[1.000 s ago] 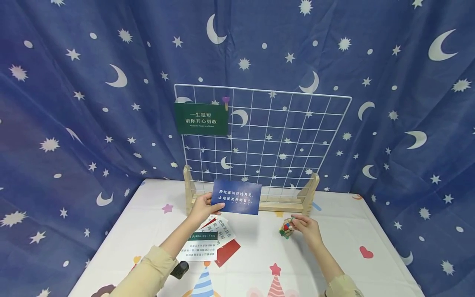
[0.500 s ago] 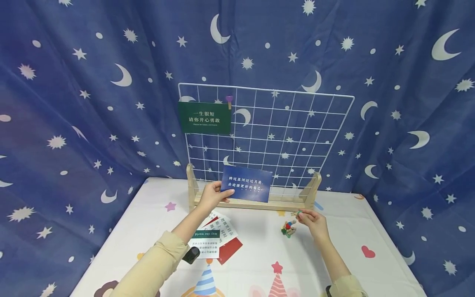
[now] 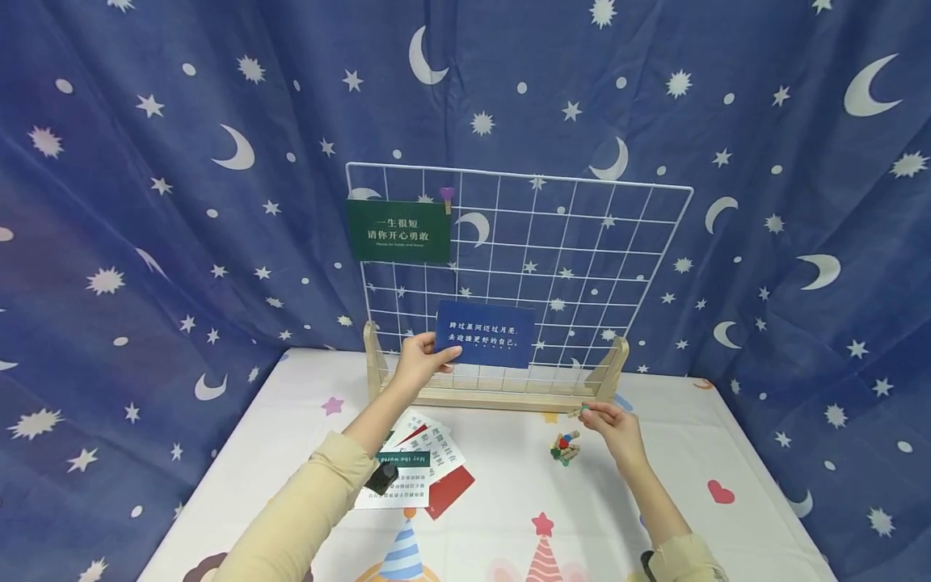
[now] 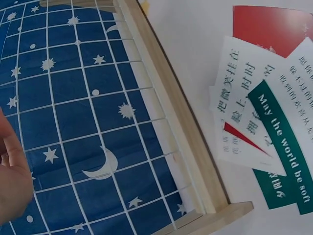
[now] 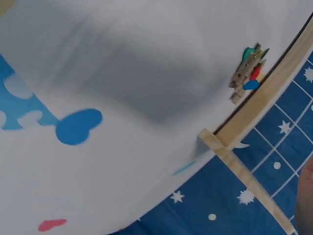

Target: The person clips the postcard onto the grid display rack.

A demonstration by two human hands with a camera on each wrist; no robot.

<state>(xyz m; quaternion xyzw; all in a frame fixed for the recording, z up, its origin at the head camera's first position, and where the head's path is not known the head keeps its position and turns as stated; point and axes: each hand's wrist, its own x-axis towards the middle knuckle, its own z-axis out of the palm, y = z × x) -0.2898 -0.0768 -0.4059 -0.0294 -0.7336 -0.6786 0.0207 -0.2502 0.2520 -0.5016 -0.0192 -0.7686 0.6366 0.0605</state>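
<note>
In the head view my left hand [image 3: 422, 361] pinches a blue card [image 3: 485, 333] with white writing by its left edge. The card overlaps the lower part of a white wire grid [image 3: 553, 242]. My right hand [image 3: 614, 428] pinches a small wooden clothespin [image 3: 577, 412] with a bit of green on it. Below that hand, a small pile of clothespins [image 3: 564, 449] with coloured hearts lies on the table. A green card [image 3: 398, 232] hangs at the grid's upper left under a clothespin with a purple heart [image 3: 447, 200]. Only edges of my hands show in the wrist views.
Wooden feet and a base bar [image 3: 502, 398] hold the grid upright at the back of the table. Several overlapping cards [image 4: 249, 98], white, green and red, lie left of centre under my left forearm. A star-and-moon curtain [image 3: 764, 162] hangs behind the table.
My left hand has raised the blue card up and slightly right, in front of the grid. My right hand has lifted a clothespin off the pile and moved slightly up.
</note>
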